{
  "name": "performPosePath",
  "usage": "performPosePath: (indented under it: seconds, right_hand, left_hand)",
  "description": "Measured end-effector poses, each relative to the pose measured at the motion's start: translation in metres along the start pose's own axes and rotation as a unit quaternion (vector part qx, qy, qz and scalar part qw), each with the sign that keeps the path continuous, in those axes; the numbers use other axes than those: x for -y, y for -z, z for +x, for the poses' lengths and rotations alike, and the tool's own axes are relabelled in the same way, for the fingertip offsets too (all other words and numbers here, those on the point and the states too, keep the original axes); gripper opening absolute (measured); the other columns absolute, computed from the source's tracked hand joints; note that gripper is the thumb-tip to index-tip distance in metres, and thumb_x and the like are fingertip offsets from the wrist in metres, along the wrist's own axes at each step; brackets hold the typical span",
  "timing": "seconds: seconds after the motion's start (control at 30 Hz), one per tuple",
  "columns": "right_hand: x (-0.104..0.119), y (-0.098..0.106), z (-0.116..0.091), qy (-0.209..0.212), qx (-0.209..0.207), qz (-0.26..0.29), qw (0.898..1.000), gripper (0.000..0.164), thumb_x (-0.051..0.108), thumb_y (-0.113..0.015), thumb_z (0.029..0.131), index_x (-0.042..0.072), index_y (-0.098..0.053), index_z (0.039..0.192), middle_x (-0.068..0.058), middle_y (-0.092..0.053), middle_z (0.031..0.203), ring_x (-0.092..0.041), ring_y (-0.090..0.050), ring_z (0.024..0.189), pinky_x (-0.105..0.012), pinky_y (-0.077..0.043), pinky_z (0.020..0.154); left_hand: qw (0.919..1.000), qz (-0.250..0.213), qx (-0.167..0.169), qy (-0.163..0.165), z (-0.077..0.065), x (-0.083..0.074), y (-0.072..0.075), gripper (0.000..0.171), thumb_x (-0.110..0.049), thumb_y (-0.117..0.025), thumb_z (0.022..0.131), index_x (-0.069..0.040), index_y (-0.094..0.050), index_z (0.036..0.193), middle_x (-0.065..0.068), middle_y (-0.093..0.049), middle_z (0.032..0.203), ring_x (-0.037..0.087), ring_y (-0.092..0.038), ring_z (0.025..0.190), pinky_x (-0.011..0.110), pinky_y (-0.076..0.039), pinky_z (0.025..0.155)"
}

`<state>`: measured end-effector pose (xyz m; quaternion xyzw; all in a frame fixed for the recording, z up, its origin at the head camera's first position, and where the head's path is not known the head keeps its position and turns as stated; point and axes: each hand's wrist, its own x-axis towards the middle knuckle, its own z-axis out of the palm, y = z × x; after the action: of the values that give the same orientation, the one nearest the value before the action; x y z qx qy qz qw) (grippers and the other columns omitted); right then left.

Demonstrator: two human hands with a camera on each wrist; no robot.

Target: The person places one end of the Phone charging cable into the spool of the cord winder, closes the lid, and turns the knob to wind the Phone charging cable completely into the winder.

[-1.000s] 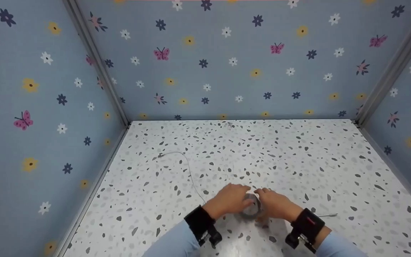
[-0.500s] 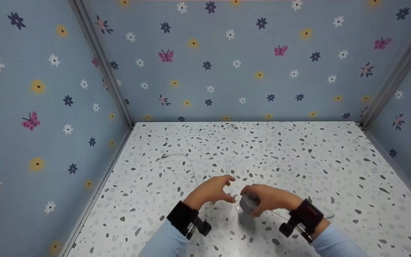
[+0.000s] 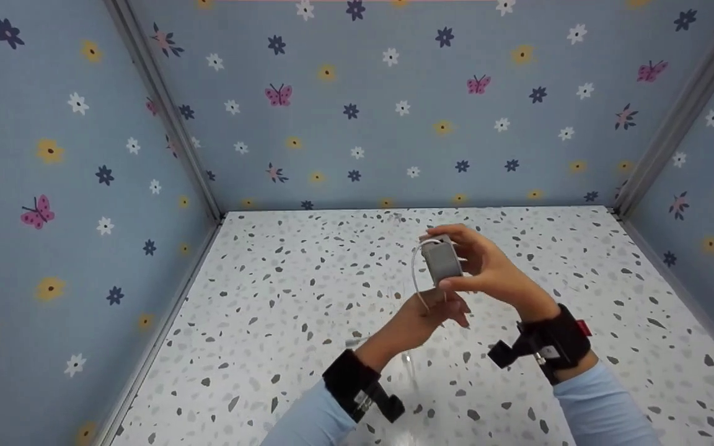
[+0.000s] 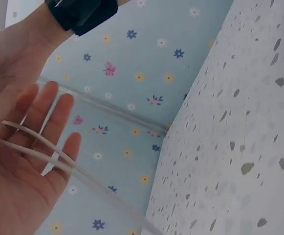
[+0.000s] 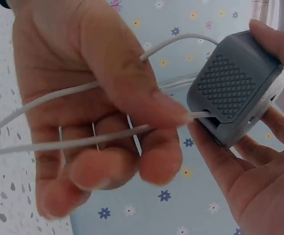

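Note:
My right hand (image 3: 496, 275) holds a grey charger-like block (image 3: 442, 263) above the table, thumb at its near side and fingers round the far side. In the right wrist view the block has a diamond-textured face and a pale edge, and a white cable (image 5: 58, 146) comes out through a slot. Just below the block, my left hand (image 3: 416, 319) pinches that cable close to the slot between thumb and forefinger. Two strands cross the left palm in the left wrist view, and another loop arches from the block's top behind the left hand.
A pale cable end (image 3: 355, 341) shows beside the left wrist, low over the speckled white table (image 3: 270, 297). Blue flowered panels (image 3: 357, 124) stand along the back and both sides, with grey metal posts (image 3: 174, 118) at the corners.
The block has gone from low over the table up and forward in the right hand, turning its flat face to view. The left hand, earlier apart from it, now pinches its cable.

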<state>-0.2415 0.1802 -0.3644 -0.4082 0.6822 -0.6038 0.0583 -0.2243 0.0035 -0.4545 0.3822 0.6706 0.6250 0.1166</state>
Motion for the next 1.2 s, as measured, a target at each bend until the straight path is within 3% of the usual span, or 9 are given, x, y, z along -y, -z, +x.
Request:
performPosePath:
  seconds: [0.1, 0.2, 0.33, 0.47, 0.6, 0.8, 0.97, 1.07, 1.2]
  right_hand:
    - [0.008, -0.001, 0.002, 0.019, -0.024, 0.041, 0.999, 0.066, -0.003, -0.072, 0.082, 0.004, -0.041, 0.141, -0.006, -0.053, 0.135, -0.020, -0.058, 0.109, -0.031, -0.053, 0.084]
    - [0.018, 0.001, 0.002, 0.035, -0.046, 0.071, 0.996, 0.066, -0.002, -0.071, 0.083, 0.010, -0.043, 0.141, -0.009, -0.052, 0.136, -0.021, -0.057, 0.109, -0.031, -0.052, 0.085]
    - [0.030, 0.006, 0.005, 0.052, -0.086, 0.090, 0.991, 0.065, -0.006, -0.068, 0.083, 0.014, -0.045, 0.140, -0.011, -0.052, 0.138, -0.023, -0.056, 0.110, -0.031, -0.053, 0.084]
    - [0.039, 0.010, 0.012, 0.067, -0.123, 0.105, 0.985, 0.062, -0.007, -0.065, 0.083, 0.013, -0.047, 0.139, -0.012, -0.053, 0.136, -0.023, -0.056, 0.107, -0.032, -0.054, 0.081]
    - [0.043, 0.009, 0.017, 0.073, -0.136, 0.102, 0.983, 0.062, -0.007, -0.065, 0.082, 0.012, -0.047, 0.139, -0.013, -0.054, 0.135, -0.023, -0.057, 0.105, -0.031, -0.055, 0.079]
    - [0.050, 0.005, 0.026, 0.078, -0.137, 0.104, 0.982, 0.063, -0.006, -0.068, 0.079, 0.012, -0.050, 0.138, -0.015, -0.057, 0.132, -0.024, -0.061, 0.105, -0.033, -0.056, 0.080]
    - [0.061, 0.010, 0.038, 0.102, -0.156, 0.123, 0.975, 0.063, -0.008, -0.066, 0.078, 0.010, -0.051, 0.137, -0.019, -0.057, 0.129, -0.029, -0.062, 0.110, -0.034, -0.056, 0.082]
    - [0.065, 0.013, 0.043, 0.096, -0.169, 0.111, 0.975, 0.065, -0.007, -0.067, 0.076, 0.011, -0.052, 0.137, -0.019, -0.058, 0.127, -0.031, -0.063, 0.109, -0.035, -0.057, 0.081]
    - [0.067, 0.015, 0.046, 0.092, -0.181, 0.106, 0.973, 0.067, -0.008, -0.066, 0.075, 0.010, -0.052, 0.137, -0.020, -0.059, 0.125, -0.032, -0.064, 0.107, -0.036, -0.057, 0.080]
  left_hand:
    - [0.9995, 0.031, -0.006, -0.010, 0.002, 0.004, -0.009, 0.028, -0.013, -0.039, 0.105, 0.004, -0.061, 0.102, 0.014, -0.065, 0.087, 0.026, -0.068, 0.084, 0.027, -0.054, 0.084]
    - [0.9977, 0.066, 0.003, 0.014, -0.001, 0.013, -0.012, 0.033, -0.020, -0.037, 0.105, -0.001, -0.063, 0.097, 0.006, -0.065, 0.076, 0.020, -0.068, 0.079, 0.022, -0.053, 0.079]
    - [0.9955, 0.069, 0.023, 0.061, -0.007, 0.032, -0.011, 0.038, -0.025, -0.037, 0.105, 0.001, -0.063, 0.096, 0.011, -0.067, 0.078, 0.019, -0.068, 0.079, 0.023, -0.053, 0.078]
    - [0.9906, 0.067, 0.036, 0.113, -0.013, 0.051, -0.008, 0.037, -0.023, -0.039, 0.105, 0.003, -0.064, 0.094, 0.015, -0.069, 0.083, 0.013, -0.067, 0.076, 0.032, -0.055, 0.082]
    - [0.9838, 0.067, 0.061, 0.155, -0.019, 0.066, -0.007, 0.034, -0.019, -0.040, 0.105, 0.001, -0.064, 0.091, 0.015, -0.071, 0.088, 0.009, -0.067, 0.077, 0.039, -0.055, 0.085]
    - [0.9646, 0.091, 0.127, 0.213, -0.024, 0.080, -0.013, 0.035, -0.021, -0.040, 0.105, -0.003, -0.066, 0.089, 0.007, -0.072, 0.087, 0.008, -0.066, 0.078, 0.028, -0.054, 0.078]
    - [0.9575, 0.060, 0.150, 0.239, -0.026, 0.084, -0.018, 0.036, -0.022, -0.041, 0.104, -0.001, -0.066, 0.089, 0.007, -0.073, 0.089, 0.012, -0.069, 0.079, 0.026, -0.054, 0.075]
    - [0.9567, 0.031, 0.151, 0.247, -0.027, 0.083, -0.019, 0.037, -0.023, -0.040, 0.104, 0.001, -0.065, 0.090, 0.009, -0.073, 0.091, 0.016, -0.070, 0.081, 0.029, -0.055, 0.075]
    - [0.9498, 0.004, 0.169, 0.263, -0.028, 0.081, -0.018, 0.039, -0.025, -0.039, 0.105, 0.002, -0.064, 0.091, 0.011, -0.074, 0.093, 0.018, -0.071, 0.081, 0.033, -0.056, 0.076]
